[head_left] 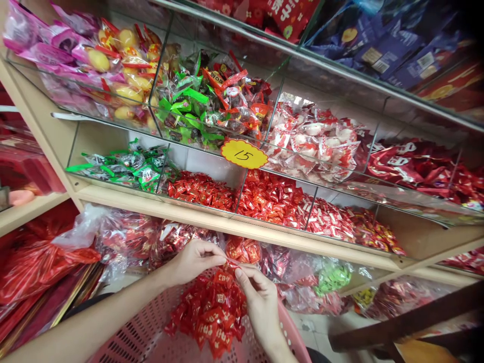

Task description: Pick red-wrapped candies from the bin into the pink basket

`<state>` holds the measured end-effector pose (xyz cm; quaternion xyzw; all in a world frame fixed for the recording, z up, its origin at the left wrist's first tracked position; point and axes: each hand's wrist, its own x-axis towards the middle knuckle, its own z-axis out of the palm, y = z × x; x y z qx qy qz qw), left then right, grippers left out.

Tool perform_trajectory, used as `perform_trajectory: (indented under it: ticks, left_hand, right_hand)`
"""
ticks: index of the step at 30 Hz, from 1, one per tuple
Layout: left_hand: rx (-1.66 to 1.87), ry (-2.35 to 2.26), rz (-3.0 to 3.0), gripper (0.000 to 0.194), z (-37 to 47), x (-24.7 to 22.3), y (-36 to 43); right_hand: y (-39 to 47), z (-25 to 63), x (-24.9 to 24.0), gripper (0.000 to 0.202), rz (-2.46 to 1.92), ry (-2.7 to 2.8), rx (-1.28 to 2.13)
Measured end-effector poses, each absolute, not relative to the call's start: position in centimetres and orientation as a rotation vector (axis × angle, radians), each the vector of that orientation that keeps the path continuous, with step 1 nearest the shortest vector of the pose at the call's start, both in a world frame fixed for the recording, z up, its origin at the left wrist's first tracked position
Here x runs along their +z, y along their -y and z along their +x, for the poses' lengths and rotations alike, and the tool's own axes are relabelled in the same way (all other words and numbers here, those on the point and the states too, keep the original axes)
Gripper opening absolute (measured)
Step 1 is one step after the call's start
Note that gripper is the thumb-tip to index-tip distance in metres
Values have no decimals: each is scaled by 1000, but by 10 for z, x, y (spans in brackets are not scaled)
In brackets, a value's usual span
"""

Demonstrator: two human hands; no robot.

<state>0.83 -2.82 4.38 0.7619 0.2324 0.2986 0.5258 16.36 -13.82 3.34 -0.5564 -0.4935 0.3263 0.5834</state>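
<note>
A person's bare hands met over a pink perforated basket (138,322) in front of shelves of wrapped sweets. The left hand (196,259) pinched one side of a small red wrapper (229,265) between thumb and fingers, while the right hand (259,292) pinched the other side, the fingertips of the two hands close together. The wrapper was above the basket, at the top of a cluster of shiny red packets (217,317) printed with pale characters; whether it was joined to them could not be told. Behind the hands, a glass-fronted lower row held green-and-clear packets (141,169) at the left, then small red sweets (200,191) and, farther right, red-and-white sweets (330,219). A yellow scalloped tag (244,154) marked "15" sat on the front edge of the row above, where pink-and-yellow packs (128,93), bright green wrappers (189,103) and white-and-red packets (313,143) filled separate compartments. Blue packages (393,53) lay at the upper right. Beneath the pale wooden shelf edge (212,222), clear plastic bags (128,234) bulged with more wrapped goods, and a large red bag (41,267) rested at the left, beside the person's left forearm.
</note>
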Motion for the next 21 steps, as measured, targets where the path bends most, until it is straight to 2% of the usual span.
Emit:
perform_trajectory:
  ticks: [12, 21]
  left_hand:
    - [585, -509, 1865, 21, 11, 32, 32]
    - [232, -486, 2162, 19, -8, 19, 26]
  right_hand:
    - [135, 159, 20, 20, -1329, 1143, 894]
    - [132, 201, 17, 28, -1553, 1201, 513]
